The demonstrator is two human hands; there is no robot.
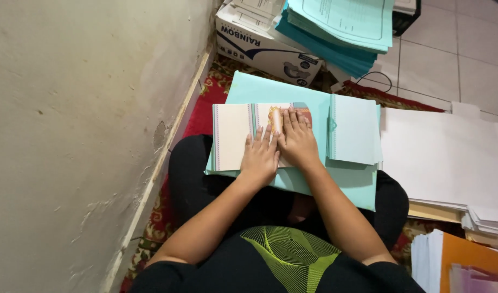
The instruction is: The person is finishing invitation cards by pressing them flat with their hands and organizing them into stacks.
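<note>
Two bare hands are doing the work here, side by side, both palms down on a cream paper card with thin striped borders and an ornate gold and red panel [243, 135]. The left hand [259, 157] lies flat with its fingers loosely spread over the card's lower middle, and my guess is it's there to pin the card so it doesn't slide. The right hand [297, 141] sits touching it on the right, fingers pressed close together and laid flat over the decorated panel, looks like it's smoothing or flattening a fold, so neither hand is pinching anything. The card looks thin and crisp, mostly plain cream, with the colour showing only around the right hand's fingertips. It lies on a large pale teal paper folder [270, 89] that rests across the person's lap, seemingly as a work surface. Just right of the right hand there's a stack of light blue-white cards [354, 130] on the same folder. Farther right is a wide pile of white sheets [444, 157], and well beyond the fingertips sits a white cardboard box [259, 46] under stacked teal papers [341, 32].
</note>
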